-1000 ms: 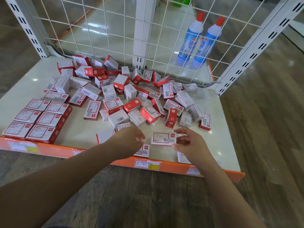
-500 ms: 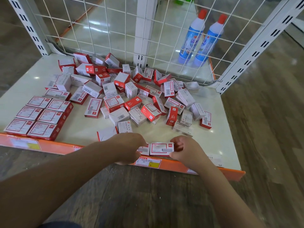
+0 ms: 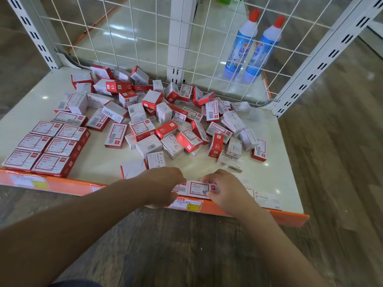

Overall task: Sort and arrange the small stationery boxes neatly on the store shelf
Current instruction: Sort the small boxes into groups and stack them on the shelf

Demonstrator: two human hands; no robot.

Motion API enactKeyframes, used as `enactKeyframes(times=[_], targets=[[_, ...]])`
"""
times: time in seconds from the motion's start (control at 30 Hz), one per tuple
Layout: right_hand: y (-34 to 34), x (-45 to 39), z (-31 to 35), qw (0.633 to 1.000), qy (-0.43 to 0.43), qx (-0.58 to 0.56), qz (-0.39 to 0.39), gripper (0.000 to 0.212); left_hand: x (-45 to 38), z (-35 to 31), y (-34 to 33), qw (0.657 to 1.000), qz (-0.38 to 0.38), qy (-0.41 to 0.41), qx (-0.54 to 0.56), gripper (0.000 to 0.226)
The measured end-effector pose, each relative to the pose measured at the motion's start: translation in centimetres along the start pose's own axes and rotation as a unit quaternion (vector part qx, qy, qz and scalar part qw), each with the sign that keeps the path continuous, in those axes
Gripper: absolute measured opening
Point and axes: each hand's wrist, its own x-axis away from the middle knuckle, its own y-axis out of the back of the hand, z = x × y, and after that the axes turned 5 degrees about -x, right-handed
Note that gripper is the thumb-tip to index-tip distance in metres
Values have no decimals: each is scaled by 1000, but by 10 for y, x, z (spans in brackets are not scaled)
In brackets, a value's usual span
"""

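Note:
A small red-and-white staples box (image 3: 199, 189) lies flat at the front edge of the white shelf (image 3: 269, 179). My right hand (image 3: 226, 191) grips its right end with curled fingers. My left hand (image 3: 161, 185) covers a second small box (image 3: 179, 187) just left of it, fingers curled over it. A loose pile of several red-and-white boxes (image 3: 165, 121) fills the shelf's middle and back. Several larger boxes (image 3: 47, 146) sit in a neat block at the front left.
An orange price strip (image 3: 62, 186) runs along the shelf's front edge. White wire mesh (image 3: 145, 38) and slotted uprights close the back. Two blue bottles (image 3: 252, 46) stand behind the mesh. A flat white staples box (image 3: 266, 198) lies at the front right. Wooden floor surrounds the shelf.
Both hands have drawn the small box from mid-shelf down to the front edge, beside another small box. The view has shifted slightly closer.

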Motion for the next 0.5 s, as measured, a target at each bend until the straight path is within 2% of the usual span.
enactKeyframes(times=[0.5], targets=[[2, -7, -7, 1000, 4, -12, 6, 33, -8, -6, 0, 1000, -13, 6, 7, 52]])
